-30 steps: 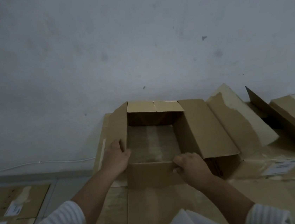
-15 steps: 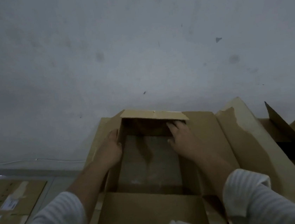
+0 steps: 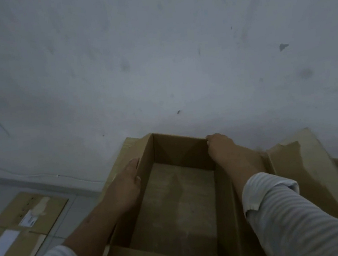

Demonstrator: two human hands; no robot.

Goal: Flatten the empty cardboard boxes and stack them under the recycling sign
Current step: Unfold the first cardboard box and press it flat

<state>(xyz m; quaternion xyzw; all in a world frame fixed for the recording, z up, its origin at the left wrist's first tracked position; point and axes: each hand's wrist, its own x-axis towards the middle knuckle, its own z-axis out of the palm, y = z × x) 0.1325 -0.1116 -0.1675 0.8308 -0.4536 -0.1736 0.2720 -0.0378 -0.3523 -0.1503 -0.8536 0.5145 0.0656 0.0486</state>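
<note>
The open cardboard box point(image 3: 177, 192) sits at six o'clock against the wall point(image 3: 155, 55). The left hand point(image 3: 126, 187) lies flat, fingers point(image 3: 133, 165) extended, on its left wall; the right hand point(image 3: 221, 149) curls over the far right corner — gripping the rim. Light, stiff board likely folds best pushed at opposite corners. One box stands; two flattened boxes point(image 3: 23, 224) lie at eight o'clock, more cardboard point(image 3: 307, 166) at three — count unclear
</note>
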